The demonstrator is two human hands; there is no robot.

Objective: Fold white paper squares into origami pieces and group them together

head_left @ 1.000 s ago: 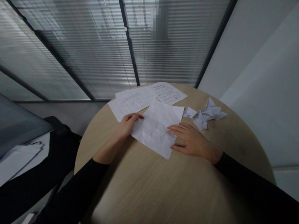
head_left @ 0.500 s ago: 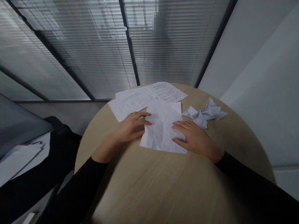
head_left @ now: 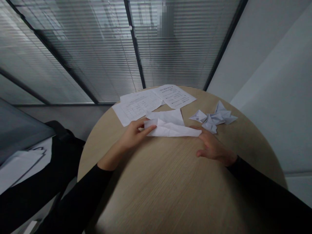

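Observation:
A creased white sheet of paper is bent over on itself above the round table, its near part raised and the far part lying behind. My left hand pinches the sheet's left end, thumb on the near face and fingers behind. At the other end, my right hand has its thumb spread away from the fingers. Those fingers reach behind the sheet's right corner and are partly hidden by it. Several folded paper pieces lie in a cluster just beyond my right hand.
Printed sheets overlap at the far side of the wooden table. A window with blinds stands behind it, a white wall to the right. More papers rest on something black at the left.
The sheet lay flat and was turned between my hands until its edge faced me. Now its near part is lifted and bent over. My left hand has closed on it; my right thumb has spread.

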